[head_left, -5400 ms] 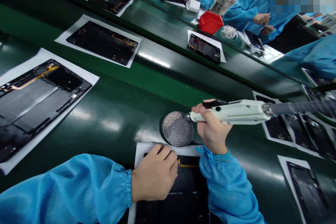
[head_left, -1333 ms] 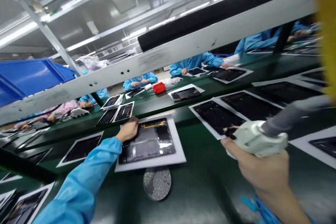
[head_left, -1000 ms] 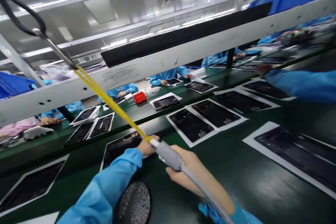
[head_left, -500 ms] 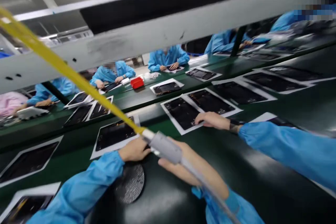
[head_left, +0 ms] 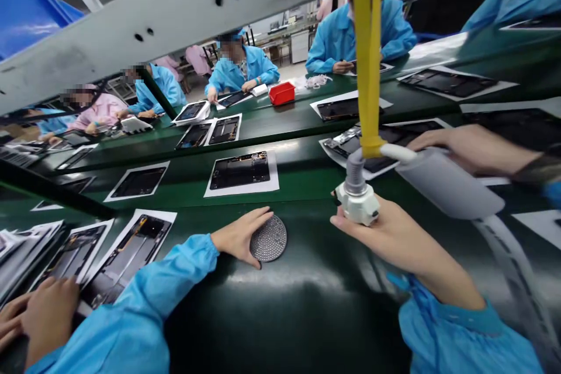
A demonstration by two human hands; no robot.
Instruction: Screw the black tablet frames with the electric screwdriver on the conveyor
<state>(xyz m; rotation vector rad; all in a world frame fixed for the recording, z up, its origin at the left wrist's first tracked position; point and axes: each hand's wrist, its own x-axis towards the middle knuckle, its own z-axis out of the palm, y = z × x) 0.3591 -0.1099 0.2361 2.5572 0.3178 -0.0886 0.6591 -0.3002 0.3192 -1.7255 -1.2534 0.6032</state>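
My left hand [head_left: 241, 238] has its thumb and fingers spread around the left side of a round grey disc [head_left: 272, 238] with a dotted surface, which lies on the green bench. To the right is my right hand [head_left: 394, 234], thumb pointing left. A white fitting [head_left: 357, 203] with a ribbed grey neck, hanging from a yellow strap [head_left: 369, 58], covers most of its fingers. I cannot tell whether the hand grips the fitting or is only behind it. Beyond the hands, a dark tablet-like panel [head_left: 241, 172] rests on a white sheet.
A grey cylinder [head_left: 449, 184] on a cable hangs before my right arm. One co-worker's blurred hand [head_left: 486, 149] reaches in at right; another's hands [head_left: 48, 310] are at lower left by panels [head_left: 131, 251]. A red bin [head_left: 281, 93] stands across the bench, near seated co-workers.
My view has turned left. My left hand has moved down to the disc, away from my right hand. Strap and cable have swung right, and the co-worker's right-side hand has shifted.
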